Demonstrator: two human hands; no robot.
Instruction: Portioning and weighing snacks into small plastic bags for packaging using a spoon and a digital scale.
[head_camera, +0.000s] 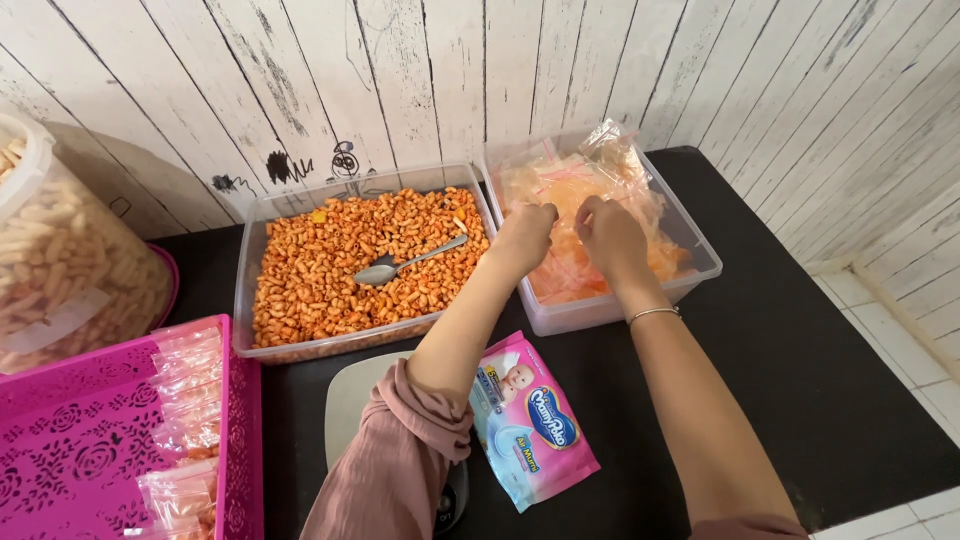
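Both your hands sit mid-frame, upper centre, inside the clear tub of small plastic bags (672, 262). Left hand (525, 236) and right hand (612, 235) are close together, fingers curled down into the bag pile (570, 195), looks like pinching at one bag, but can't tell if either has actually closed on it. The pile sits w/in easy reach, right next to the snack tub (250, 280), prob so bags and filling stay side by side.

Count: 2 clear tubs, 1 metal spoon (405, 263) lying on the orange snacks, 1 scale (350, 400) at bottom centre under your left arm, 1 printed pink-blue pouch (535, 430) beside it, 1 pink basket (120, 400) lower left w/ filled bags, 1 big jar (70, 260) far left.
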